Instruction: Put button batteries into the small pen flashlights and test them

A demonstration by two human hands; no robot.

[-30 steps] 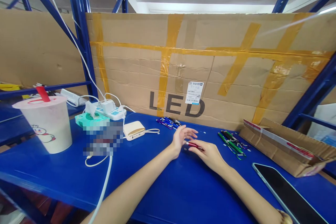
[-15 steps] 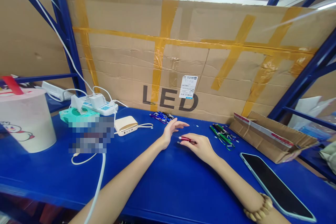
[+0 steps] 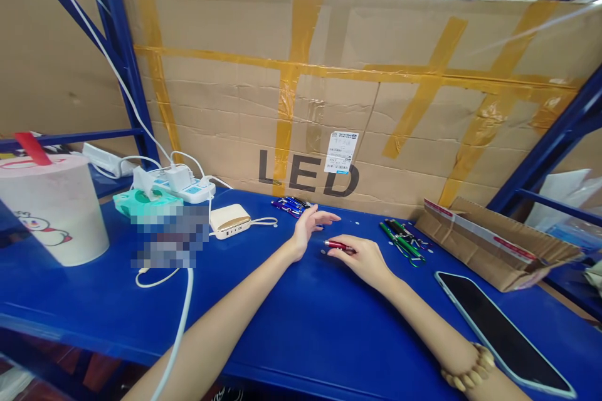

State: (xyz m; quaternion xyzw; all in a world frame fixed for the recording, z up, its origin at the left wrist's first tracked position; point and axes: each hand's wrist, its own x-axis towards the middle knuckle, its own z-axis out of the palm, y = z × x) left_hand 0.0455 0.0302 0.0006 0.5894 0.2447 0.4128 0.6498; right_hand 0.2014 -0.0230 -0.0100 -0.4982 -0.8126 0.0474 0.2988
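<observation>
Red pen [image 3: 337,245] points sideways, away from the box [image 3: 475,252], rear hidden in our pinching right hand [image 3: 369,259]; left hand [image 3: 306,233] spread, empty

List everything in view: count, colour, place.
Pen-like item: 1, red, in right hand
Far pile: several items, mostly blue, beyond left hand
Right pile: several items, green, dark, beside open box
Open box: 1, brown, back right
Phone: 1, black, pale case, front right
LED cardboard: 1, brown, behind table
Table: 1, blue, foreground
Rack posts: several, blue, both sides
Cables: several, white, left side
Power bank: 1, cream, centre left
Tissue pack: 1, teal, back left
Power strip: 1, white, beside tissue pack
Cup: 1, whitish, far left
Bracelet: 1, beige, lower right
Left hand: 1, open, centre
Right hand: 1, pinching, centre
</observation>
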